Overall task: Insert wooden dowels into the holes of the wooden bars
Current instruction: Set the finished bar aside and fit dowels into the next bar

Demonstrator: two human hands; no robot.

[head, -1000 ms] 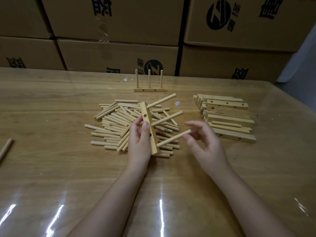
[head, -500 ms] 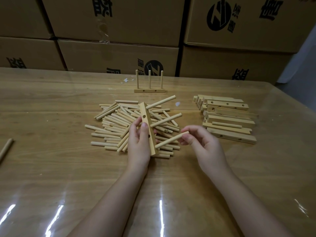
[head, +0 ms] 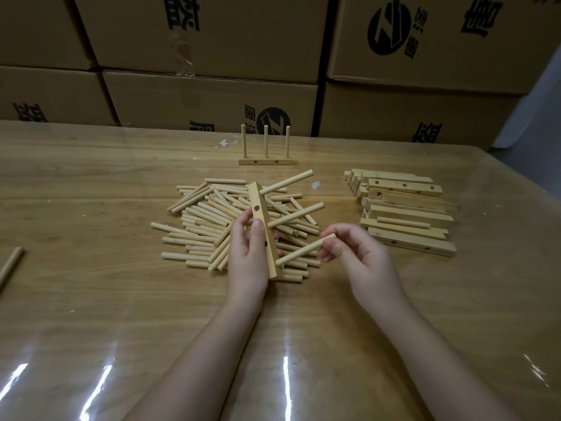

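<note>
**Bar assembly at the worktop.** Stacked cardboard boxes (head: pixel 212 95) line the worktop's far edge. The worktop (head: pixel 91 299) is glossy, so loose pieces may well slide on it. At its centre lies the heap of loose dowels (head: pixel 206 220). Toward the right edge is the stack of drilled bars (head: pixel 406 214). Near the far edge a finished bar (head: pixel 265 161) stands with three dowels upright, and a stray dowel (head: pixel 12 262) lies at the left edge.

Your left hand (head: pixel 247 259) grips a bar (head: pixel 264 226) round its lower half, above the heap. Two dowels already project from the bar's right side. Your right hand (head: pixel 361 262) pinches a third dowel (head: pixel 303 250) at its outer end. The inner tip meets the bar near the lowest hole, but whether it is seated cannot be told.

Both pieces are probably light, stiff, dry wood. Hold the dowel nearer its entering end for a straight push, and keep your fingers off the hole. The heap beneath and the projecting dowels crowd your approach.
</note>
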